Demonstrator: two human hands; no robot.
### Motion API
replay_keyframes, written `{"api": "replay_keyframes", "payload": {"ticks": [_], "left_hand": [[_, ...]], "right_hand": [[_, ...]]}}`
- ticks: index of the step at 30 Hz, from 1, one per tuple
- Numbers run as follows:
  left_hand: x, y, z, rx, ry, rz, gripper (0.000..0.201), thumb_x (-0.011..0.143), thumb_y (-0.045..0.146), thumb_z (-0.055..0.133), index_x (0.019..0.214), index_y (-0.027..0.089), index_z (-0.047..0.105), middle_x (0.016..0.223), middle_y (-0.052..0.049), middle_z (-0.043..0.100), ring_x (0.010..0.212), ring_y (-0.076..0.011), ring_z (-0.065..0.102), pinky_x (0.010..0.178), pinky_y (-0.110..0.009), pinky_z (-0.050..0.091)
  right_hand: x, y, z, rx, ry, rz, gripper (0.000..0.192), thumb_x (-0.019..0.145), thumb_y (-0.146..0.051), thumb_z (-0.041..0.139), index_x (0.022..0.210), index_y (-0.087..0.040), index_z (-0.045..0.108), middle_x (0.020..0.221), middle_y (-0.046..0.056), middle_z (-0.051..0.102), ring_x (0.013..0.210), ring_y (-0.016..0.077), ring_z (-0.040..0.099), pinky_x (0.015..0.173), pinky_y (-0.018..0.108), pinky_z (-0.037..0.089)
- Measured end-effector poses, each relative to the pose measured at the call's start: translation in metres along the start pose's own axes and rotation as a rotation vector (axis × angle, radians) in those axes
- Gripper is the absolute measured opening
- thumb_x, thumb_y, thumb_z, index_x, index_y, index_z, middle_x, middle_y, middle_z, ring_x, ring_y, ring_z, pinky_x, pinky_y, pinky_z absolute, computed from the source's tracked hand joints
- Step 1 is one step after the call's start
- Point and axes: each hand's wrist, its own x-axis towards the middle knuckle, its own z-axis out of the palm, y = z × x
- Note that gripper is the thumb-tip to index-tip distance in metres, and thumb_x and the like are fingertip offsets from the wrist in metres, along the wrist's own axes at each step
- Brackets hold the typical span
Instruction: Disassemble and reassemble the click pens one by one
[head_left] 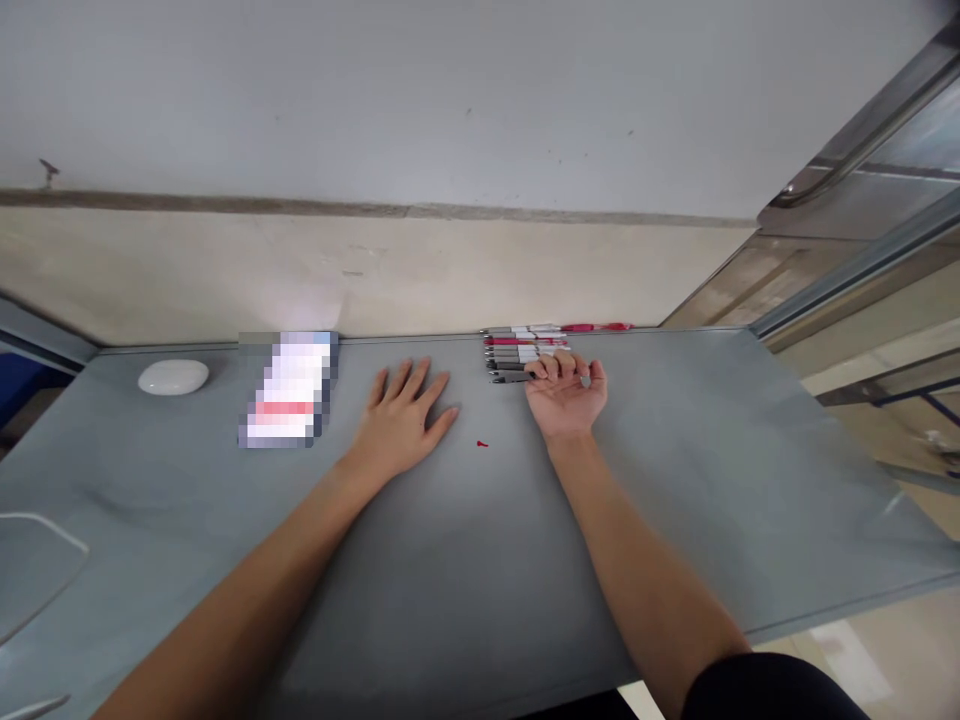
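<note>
Soft, fairly dim indoor light spreads evenly over the table [720, 500], with a diffuse shadow beside the left forearm [277, 570]. Glare patches the floor [851, 655]. The phone [289, 385] is pixelated; wide-angle stretch bends the edges. The pens [517, 342] look slightly soft, possibly blurred.

My bare right hand [568, 392] hides part of the nearest slim dark pen [511, 378]; I can't identify the tiny red, perhaps plastic, scrap [482, 444].

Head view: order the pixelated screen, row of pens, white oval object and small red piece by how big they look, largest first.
1. Pixelated screen
2. Row of pens, partly hidden by the right hand
3. White oval object
4. Small red piece, by far the smallest
</note>
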Motion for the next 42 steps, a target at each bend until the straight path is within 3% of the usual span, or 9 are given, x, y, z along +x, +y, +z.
{"api": "replay_keyframes", "payload": {"ticks": [18, 26, 42], "left_hand": [[0.0004, 0.0014, -0.0008, -0.016, 0.004, -0.005, 0.056, 0.099, 0.051, 0.037, 0.146, 0.023, 0.049, 0.158, -0.01, 0.038, 0.146, -0.0344, 0.034, 0.12, -0.057, 0.022], [-0.0002, 0.0023, -0.0022, -0.019, -0.004, -0.002, 0.058, 0.1, 0.051, 0.036, 0.146, 0.019, 0.049, 0.157, -0.013, 0.039, 0.145, -0.036, 0.034, 0.119, -0.058, 0.022], [-0.0003, 0.0012, 0.0006, -0.016, 0.018, -0.002, 0.056, 0.099, 0.05, 0.037, 0.146, 0.021, 0.05, 0.157, -0.011, 0.039, 0.145, -0.0346, 0.034, 0.12, -0.057, 0.022]], "right_hand": [[0.0004, 0.0002, -0.0032, -0.079, -0.1, -0.031, 0.035, 0.084, -0.032, 0.047, 0.062, -0.023, 0.022, 0.057, -0.006, 0.024, 0.052, 0.0117, 0.031, 0.052, 0.027, 0.04], [-0.0021, 0.0005, 0.001, -0.005, -0.044, 0.013, 0.034, 0.091, -0.045, 0.041, 0.066, -0.024, 0.034, 0.058, -0.007, 0.032, 0.051, 0.0116, 0.034, 0.052, 0.027, 0.04], [-0.001, -0.0005, -0.0007, -0.009, -0.016, 0.002, 0.037, 0.092, -0.045, 0.04, 0.064, -0.023, 0.029, 0.057, -0.007, 0.029, 0.051, 0.0112, 0.031, 0.052, 0.027, 0.039]]}}
